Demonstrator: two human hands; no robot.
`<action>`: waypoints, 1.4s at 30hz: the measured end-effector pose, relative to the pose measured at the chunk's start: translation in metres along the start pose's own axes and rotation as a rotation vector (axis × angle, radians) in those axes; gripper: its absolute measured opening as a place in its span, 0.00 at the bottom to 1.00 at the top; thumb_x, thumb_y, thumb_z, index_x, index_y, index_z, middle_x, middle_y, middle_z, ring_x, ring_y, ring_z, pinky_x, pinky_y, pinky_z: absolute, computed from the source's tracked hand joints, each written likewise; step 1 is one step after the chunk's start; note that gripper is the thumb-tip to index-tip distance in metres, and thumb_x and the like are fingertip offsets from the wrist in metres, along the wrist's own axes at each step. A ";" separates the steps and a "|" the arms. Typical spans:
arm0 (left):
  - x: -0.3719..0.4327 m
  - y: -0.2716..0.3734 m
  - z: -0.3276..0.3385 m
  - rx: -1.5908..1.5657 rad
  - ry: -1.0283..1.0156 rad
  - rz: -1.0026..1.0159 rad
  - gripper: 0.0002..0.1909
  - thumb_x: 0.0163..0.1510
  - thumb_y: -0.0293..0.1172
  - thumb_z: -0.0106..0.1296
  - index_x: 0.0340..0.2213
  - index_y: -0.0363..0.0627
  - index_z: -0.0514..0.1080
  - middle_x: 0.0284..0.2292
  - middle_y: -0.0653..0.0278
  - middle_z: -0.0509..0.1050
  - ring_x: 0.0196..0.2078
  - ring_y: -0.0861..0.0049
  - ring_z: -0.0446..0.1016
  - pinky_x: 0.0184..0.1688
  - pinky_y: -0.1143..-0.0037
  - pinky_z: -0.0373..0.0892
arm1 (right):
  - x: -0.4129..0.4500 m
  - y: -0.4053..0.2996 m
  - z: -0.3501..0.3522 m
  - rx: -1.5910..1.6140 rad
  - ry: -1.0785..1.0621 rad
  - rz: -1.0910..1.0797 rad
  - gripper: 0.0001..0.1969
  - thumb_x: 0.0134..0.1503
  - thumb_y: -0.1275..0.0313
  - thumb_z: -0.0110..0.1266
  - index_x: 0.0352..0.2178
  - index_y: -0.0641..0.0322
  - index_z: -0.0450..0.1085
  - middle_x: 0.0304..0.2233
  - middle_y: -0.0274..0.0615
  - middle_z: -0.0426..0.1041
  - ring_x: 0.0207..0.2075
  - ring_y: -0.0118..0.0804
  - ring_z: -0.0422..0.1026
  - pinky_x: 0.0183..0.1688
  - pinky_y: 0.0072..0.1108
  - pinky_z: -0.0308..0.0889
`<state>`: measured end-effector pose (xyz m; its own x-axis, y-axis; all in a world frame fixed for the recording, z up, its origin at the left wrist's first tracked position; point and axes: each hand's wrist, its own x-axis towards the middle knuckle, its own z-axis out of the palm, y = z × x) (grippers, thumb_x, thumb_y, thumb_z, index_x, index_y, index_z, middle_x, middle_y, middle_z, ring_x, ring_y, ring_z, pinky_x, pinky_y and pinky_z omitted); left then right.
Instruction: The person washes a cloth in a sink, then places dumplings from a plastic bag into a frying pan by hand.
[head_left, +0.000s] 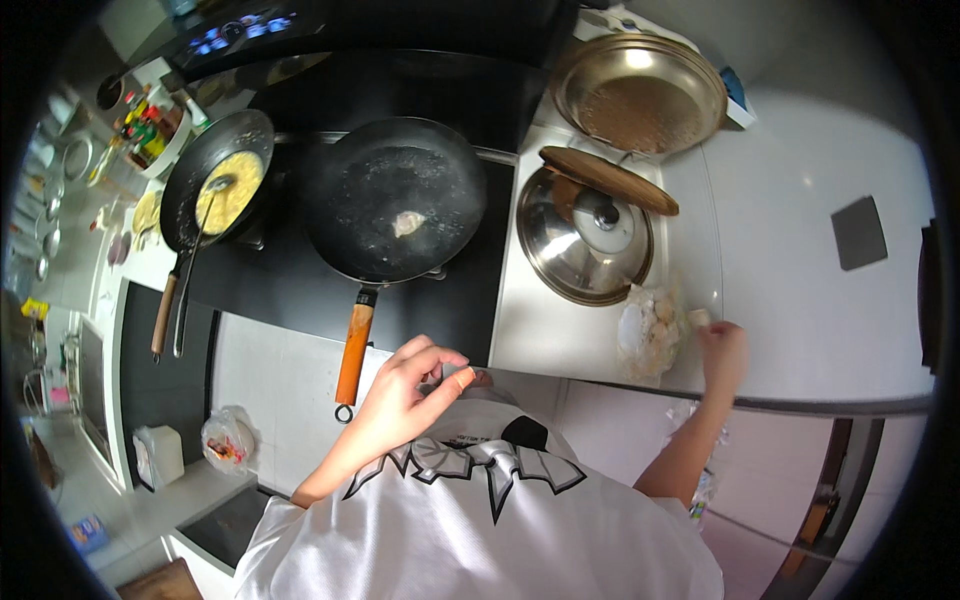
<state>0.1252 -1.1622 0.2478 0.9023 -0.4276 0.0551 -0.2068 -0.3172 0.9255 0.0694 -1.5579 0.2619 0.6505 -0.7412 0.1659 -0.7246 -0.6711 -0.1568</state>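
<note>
My left hand (424, 386) hovers in front of the stove edge, thumb and fingers apart, with nothing in it. It is right of the wooden handle (355, 349) of a dark wok (352, 180) and does not grip it. One small whitish piece (409, 223) lies on the wok's shiny, steaming bottom. On the right, my blurred right hand (724, 345) is over the counter, pinching a small pale thing (699, 319) that I cannot identify. Just beside it sits a clear plastic bag (649, 334) of roundish pale pieces.
A second wok (259, 127) at left holds yellow food (244, 187) and a metal ladle (187, 292). A steel lid (555, 247) lies on the counter, a wooden board (607, 180) leaning over it. Behind stands a wide steel pan (637, 112). Bottles (150, 135) crowd the far left.
</note>
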 end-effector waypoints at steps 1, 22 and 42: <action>-0.004 -0.001 -0.001 0.006 0.013 -0.010 0.09 0.46 0.30 0.54 0.29 0.37 0.71 0.19 0.66 0.60 0.20 0.81 0.60 0.20 0.81 0.57 | -0.002 -0.016 -0.018 0.010 -0.009 -0.024 0.12 0.38 0.67 0.55 0.25 0.63 0.72 0.18 0.47 0.72 0.23 0.43 0.72 0.26 0.27 0.65; -0.025 -0.014 -0.020 0.043 0.199 -0.097 0.07 0.44 0.28 0.54 0.26 0.38 0.71 0.18 0.66 0.62 0.21 0.79 0.61 0.22 0.80 0.58 | -0.023 -0.260 0.038 0.566 -0.450 -0.650 0.10 0.44 0.65 0.53 0.27 0.59 0.73 0.22 0.47 0.72 0.27 0.40 0.72 0.30 0.26 0.66; 0.036 0.025 0.042 0.062 -0.259 0.031 0.08 0.44 0.26 0.54 0.29 0.35 0.70 0.19 0.65 0.62 0.21 0.80 0.61 0.23 0.81 0.58 | 0.040 0.029 0.158 0.173 -0.225 -0.123 0.11 0.46 0.69 0.48 0.31 0.60 0.70 0.28 0.51 0.71 0.32 0.52 0.70 0.35 0.34 0.64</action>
<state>0.1366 -1.2211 0.2570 0.7702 -0.6374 -0.0222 -0.2627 -0.3488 0.8996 0.1102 -1.6097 0.1099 0.7789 -0.6268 -0.0225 -0.6004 -0.7348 -0.3157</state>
